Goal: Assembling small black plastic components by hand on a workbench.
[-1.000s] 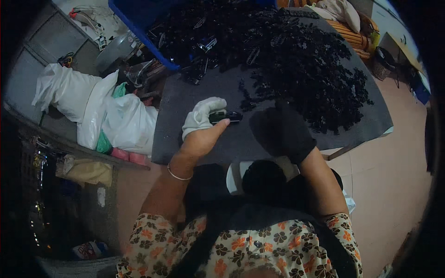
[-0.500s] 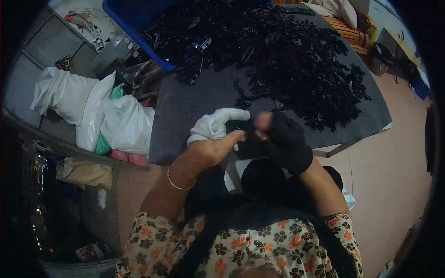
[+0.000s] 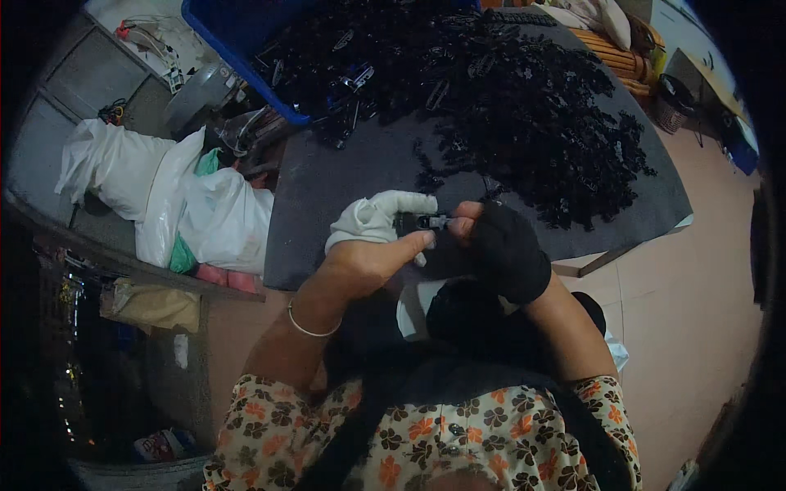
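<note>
Over the near edge of the grey table [image 3: 327, 176], my two hands meet at a small black-and-grey part [image 3: 432, 221], too small to name more exactly. My left hand [image 3: 368, 233], in a white glove that leaves the thumb bare, is closed round it between thumb and fingers. On the other side my right hand [image 3: 506, 250], in a black glove with bare fingertips, pinches at the part's right end. A large heap of small black parts [image 3: 540, 131] covers the far and right side of the table.
A blue crate [image 3: 246, 61] lies tipped at the table's far left, with black parts spilling out. White plastic bags [image 3: 221, 217] sit on a ledge to the left. A dark basket [image 3: 675, 102] and bundled orange-brown sticks [image 3: 614, 59] stand beyond the table's right side.
My right fingertips, blurred before, are now steady at the part's right end. The part shows more clearly between my hands. My left hand has shifted slightly left.
</note>
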The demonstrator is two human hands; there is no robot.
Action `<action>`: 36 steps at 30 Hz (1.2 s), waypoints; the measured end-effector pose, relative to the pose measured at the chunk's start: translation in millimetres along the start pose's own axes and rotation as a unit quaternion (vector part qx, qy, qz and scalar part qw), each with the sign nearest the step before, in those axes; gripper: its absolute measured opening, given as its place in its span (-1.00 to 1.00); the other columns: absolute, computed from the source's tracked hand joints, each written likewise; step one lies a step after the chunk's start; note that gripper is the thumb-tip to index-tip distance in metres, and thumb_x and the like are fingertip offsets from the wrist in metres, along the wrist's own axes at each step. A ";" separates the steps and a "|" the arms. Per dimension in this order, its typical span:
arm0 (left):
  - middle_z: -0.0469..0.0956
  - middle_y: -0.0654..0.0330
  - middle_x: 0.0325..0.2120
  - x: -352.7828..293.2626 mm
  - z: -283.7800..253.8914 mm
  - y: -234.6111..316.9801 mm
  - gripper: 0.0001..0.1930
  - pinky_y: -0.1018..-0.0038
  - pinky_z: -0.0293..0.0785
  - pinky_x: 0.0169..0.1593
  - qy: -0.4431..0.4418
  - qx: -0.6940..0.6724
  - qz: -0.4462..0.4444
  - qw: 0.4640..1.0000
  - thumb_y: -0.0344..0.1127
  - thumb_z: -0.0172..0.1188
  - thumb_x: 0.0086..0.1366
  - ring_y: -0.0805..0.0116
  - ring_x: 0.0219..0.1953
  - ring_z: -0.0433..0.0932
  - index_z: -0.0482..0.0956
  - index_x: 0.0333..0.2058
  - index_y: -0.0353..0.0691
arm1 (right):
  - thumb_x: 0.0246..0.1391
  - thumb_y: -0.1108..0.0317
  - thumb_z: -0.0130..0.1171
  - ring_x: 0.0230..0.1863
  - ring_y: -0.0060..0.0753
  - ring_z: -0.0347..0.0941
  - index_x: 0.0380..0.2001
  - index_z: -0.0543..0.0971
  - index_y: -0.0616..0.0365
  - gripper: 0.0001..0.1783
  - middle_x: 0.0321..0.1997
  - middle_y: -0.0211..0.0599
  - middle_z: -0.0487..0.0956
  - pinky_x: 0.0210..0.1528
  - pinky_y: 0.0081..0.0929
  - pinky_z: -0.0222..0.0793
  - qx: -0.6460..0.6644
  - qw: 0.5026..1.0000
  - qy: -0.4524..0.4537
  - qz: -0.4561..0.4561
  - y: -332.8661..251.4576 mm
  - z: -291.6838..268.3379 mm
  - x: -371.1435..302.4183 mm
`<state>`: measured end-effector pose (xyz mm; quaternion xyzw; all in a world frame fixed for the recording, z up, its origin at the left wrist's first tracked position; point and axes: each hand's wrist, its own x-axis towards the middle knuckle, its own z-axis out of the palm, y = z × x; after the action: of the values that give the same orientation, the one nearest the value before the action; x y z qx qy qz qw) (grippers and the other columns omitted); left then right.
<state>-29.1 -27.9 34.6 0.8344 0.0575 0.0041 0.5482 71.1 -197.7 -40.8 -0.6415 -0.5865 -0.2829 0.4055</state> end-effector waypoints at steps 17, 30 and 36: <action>0.49 -0.11 -0.18 -5.4 33.4 -26.2 -0.70 0.35 0.44 -0.09 0.195 0.255 0.324 0.890 -0.48 0.24 0.03 0.04 -0.14 0.52 0.51 -0.20 -0.29 | 0.01 0.41 0.07 -0.44 -0.60 0.38 -0.41 0.40 0.18 -0.90 -0.49 -0.44 0.43 -0.36 -0.57 0.34 0.512 0.686 0.046 0.515 -27.9 10.1 11.2; 0.57 0.13 -0.31 -22.5 14.7 -32.2 -0.77 0.51 0.46 -0.22 0.068 -0.006 0.093 0.993 -0.38 0.18 0.17 0.45 -0.31 0.53 0.52 -0.18 -0.30 | -0.07 0.31 0.24 -0.31 -0.46 0.44 -0.27 0.53 0.26 -0.70 -0.42 -0.31 0.50 -0.23 -0.48 0.36 0.298 0.875 -0.118 0.364 -17.6 -2.8 13.5; 0.55 0.12 -0.26 -28.9 7.1 -33.1 -0.76 0.51 0.45 -0.19 0.047 0.060 0.064 0.995 -0.35 0.20 0.16 0.42 -0.28 0.53 0.52 -0.19 -0.28 | -0.11 0.32 0.27 -0.38 -0.49 0.45 -0.31 0.54 0.26 -0.70 -0.41 -0.28 0.53 -0.34 -0.47 0.37 0.362 0.826 -0.117 0.415 -26.6 2.5 12.1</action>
<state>-60.3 -24.4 3.1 0.8666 0.0296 0.0754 0.4923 46.5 -189.7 -27.0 -0.6597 -0.3679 0.2219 0.6166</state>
